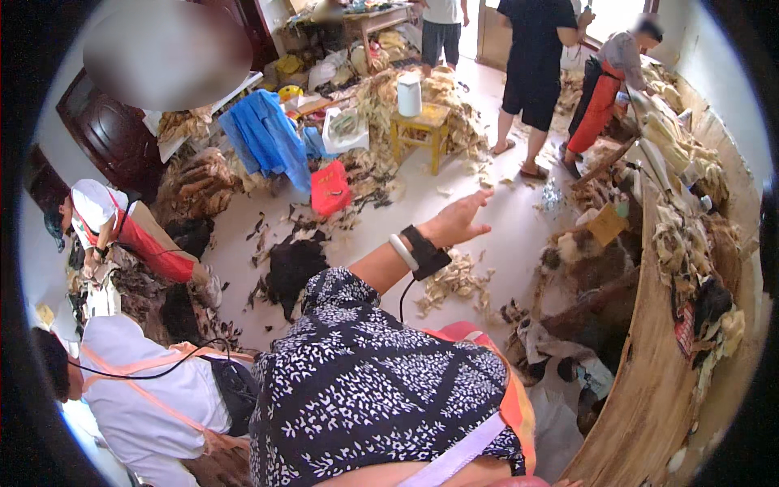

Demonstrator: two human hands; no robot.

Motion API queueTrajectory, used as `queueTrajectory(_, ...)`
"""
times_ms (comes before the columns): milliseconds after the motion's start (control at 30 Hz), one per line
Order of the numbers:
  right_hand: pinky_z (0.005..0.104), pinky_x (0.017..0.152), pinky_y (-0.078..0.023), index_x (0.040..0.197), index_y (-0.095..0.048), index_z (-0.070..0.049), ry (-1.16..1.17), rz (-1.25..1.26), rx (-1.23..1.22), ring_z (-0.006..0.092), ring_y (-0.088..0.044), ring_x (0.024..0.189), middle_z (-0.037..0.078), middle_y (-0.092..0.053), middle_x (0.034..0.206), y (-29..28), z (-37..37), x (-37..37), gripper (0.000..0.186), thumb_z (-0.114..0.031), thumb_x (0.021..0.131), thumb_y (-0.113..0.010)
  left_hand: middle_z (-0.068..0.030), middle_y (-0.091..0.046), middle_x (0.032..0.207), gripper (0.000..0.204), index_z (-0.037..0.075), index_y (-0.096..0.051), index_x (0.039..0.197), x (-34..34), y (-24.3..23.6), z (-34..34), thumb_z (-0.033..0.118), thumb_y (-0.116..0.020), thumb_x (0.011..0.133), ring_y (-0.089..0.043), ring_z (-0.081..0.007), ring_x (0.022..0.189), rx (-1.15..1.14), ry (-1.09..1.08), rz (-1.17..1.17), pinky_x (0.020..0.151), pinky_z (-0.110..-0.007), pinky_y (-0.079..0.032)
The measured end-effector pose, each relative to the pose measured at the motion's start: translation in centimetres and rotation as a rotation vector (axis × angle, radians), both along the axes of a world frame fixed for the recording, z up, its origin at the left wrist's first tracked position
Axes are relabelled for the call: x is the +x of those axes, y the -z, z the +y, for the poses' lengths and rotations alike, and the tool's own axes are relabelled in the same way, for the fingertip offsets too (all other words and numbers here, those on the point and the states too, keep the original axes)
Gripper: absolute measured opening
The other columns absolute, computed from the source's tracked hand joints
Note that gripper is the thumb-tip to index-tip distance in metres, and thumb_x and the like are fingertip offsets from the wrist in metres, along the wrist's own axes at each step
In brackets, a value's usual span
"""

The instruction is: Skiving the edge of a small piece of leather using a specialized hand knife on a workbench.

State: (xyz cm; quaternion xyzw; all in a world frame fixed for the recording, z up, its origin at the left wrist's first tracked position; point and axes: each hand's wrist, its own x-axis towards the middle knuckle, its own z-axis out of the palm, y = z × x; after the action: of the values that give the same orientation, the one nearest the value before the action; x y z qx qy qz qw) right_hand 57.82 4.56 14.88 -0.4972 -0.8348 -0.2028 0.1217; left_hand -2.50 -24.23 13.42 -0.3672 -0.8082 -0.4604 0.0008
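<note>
My left hand [458, 219] reaches out over the pale floor [389, 235], fingers apart and holding nothing. Its wrist wears a white band and a black strap [426, 251] with a cable hanging down. Beneath and beyond it lie fur scraps [460, 280] and a black fur piece [292, 272]. My right hand cannot be made out; only some unclear skin shows along the lower edge.
Co-workers stand or bend at left [126, 223], lower left [154, 390] and back right [534, 69]. A long wooden bench [604, 422] with furs runs along the right. A yellow stool [410, 130], red bag [329, 187] and blue cloth [260, 134] sit amid fur heaps.
</note>
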Motion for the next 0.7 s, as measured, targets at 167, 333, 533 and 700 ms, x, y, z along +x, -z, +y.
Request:
queueTrajectory(167,0.0473,0.097,-0.046,0.133,-0.054,-0.003,-0.032,-0.057,0.005,0.0384,-0.060,0.111,0.022,-0.060,0.124,-2.3,0.2,-2.2,0.046,-0.033,0.100,-0.046,-0.0220,-0.059,0.117,0.071,-0.001,-0.037,0.139,0.2,3.4,0.3,0.022,-0.073,0.082,-0.059,-0.0350,0.110,0.015,-0.018,-0.070,0.095,-0.042,-0.046)
queueTrajectory(333,0.0493,0.100,-0.043,0.135,-0.053,-0.004,0.014,-0.133,-0.072,0.0403,-0.055,0.117,0.023,-0.056,0.130,-1.2,2.8,3.3,0.048,-0.036,0.100,-0.045,-0.0199,-0.063,0.111,0.060,0.003,-0.043,0.133,1.5,5.8,1.9,0.021,-0.071,0.084,-0.061,-0.0383,0.104,-0.019,0.131,-0.073,0.090,-0.044,-0.049)
queueTrajectory(533,0.0512,0.102,-0.040,0.138,-0.050,-0.004,0.044,-0.126,-0.123,0.0410,-0.051,0.122,0.024,-0.051,0.135,-1.9,4.9,4.3,0.051,-0.039,0.101,-0.041,-0.0196,-0.064,0.107,0.054,0.002,-0.048,0.130,3.6,9.2,0.9,0.021,-0.070,0.085,-0.063,-0.0355,0.100,-0.070,0.104,-0.191,0.085,-0.041,-0.050)
queueTrajectory(700,0.0528,0.103,-0.037,0.140,-0.047,-0.004,0.112,-0.017,-0.178,0.0415,-0.048,0.125,0.024,-0.047,0.140,1.1,6.2,5.2,0.054,-0.041,0.101,-0.038,-0.0199,-0.064,0.108,0.054,0.003,-0.048,0.131,4.8,6.7,-0.8,0.022,-0.069,0.085,-0.063,-0.0345,0.102,-0.157,0.105,-0.282,0.087,-0.041,-0.050)
